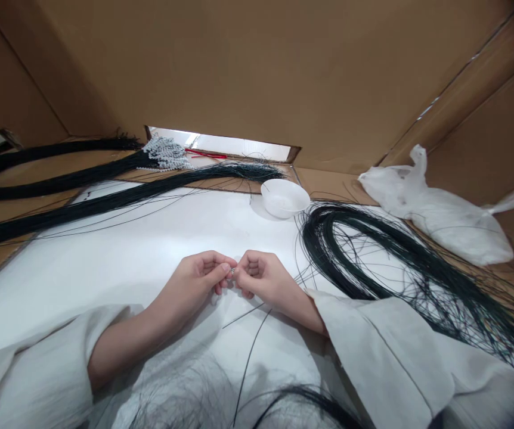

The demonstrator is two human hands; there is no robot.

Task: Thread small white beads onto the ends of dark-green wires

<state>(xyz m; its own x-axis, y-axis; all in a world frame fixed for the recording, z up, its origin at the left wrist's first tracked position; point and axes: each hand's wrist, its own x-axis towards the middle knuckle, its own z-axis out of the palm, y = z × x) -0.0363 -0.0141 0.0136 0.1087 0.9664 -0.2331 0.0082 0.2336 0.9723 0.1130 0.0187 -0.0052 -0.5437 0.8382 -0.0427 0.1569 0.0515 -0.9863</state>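
My left hand and my right hand meet fingertip to fingertip over a white sheet. Between them they pinch a tiny silvery piece. A thin black cord runs from under my right hand down toward me. Both forearms rest on the sheet in wide white sleeves.
A small white bowl stands just beyond my hands. A looped bundle of black cords lies at the right, straight bundles at the left, one with white fittings. A white plastic bag lies at far right. Cardboard walls enclose the space.
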